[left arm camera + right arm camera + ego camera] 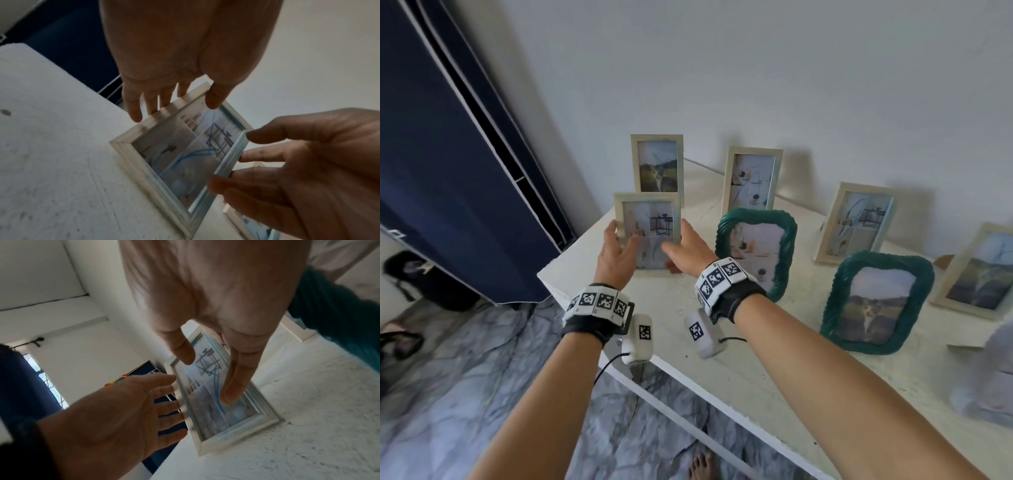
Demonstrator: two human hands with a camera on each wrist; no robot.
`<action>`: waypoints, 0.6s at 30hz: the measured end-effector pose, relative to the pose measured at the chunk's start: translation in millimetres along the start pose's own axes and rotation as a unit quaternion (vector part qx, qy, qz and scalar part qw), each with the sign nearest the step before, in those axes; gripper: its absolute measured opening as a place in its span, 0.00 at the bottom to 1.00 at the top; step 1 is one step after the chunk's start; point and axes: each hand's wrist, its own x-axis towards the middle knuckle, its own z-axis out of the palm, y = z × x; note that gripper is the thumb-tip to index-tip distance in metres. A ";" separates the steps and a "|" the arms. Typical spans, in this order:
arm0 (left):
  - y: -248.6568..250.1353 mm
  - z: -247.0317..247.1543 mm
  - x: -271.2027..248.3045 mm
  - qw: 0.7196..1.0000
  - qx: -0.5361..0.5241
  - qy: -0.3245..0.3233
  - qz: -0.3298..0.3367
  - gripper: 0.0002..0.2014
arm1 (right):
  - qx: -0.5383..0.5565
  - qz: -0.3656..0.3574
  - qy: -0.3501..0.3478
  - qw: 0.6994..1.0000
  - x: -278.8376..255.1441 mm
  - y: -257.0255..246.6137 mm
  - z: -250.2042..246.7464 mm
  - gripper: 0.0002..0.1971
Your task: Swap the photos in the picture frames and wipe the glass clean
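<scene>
Pale frame [647, 212] upright, long axis vertical, glass facing viewer, both hands loosely flanking

Seven frames upright on white table [739, 370], all w/ photos in. Front-left pale wood frame [647, 233] nearest table's left corner, four-panel photo. Behind it pale frame [657, 163]; right: pale frames [751, 180], [854, 224], [976, 272]; green wavy frames [756, 251], [876, 303].

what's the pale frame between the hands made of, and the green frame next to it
Pale frame: looks like whitewashed wood or a wood-look moulding; streaky grain and mitred corners show in the wrist views, and its front pane looks like glass or clear plastic. Green frame: glossy teal with a twisted, rope-like rim, probably glazed ceramic or resin; the shine alone cannot settle which.
</scene>
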 end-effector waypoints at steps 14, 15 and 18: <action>26.2 -38.7 -147.4 0.993 -0.023 0.010 0.114 0.18 | 0.145 -0.108 0.090 0.979 -123.6 31.4 -37.1 0.13; 27.7 -33.4 -161.5 0.993 -0.040 -0.016 0.112 0.18 | 0.167 -0.103 0.093 0.976 -141.4 39.6 -42.8 0.13; 34.9 -7.3 -199.8 0.987 -0.077 -0.102 0.103 0.17 | 0.223 -0.076 0.105 0.966 -194.9 74.3 -56.2 0.10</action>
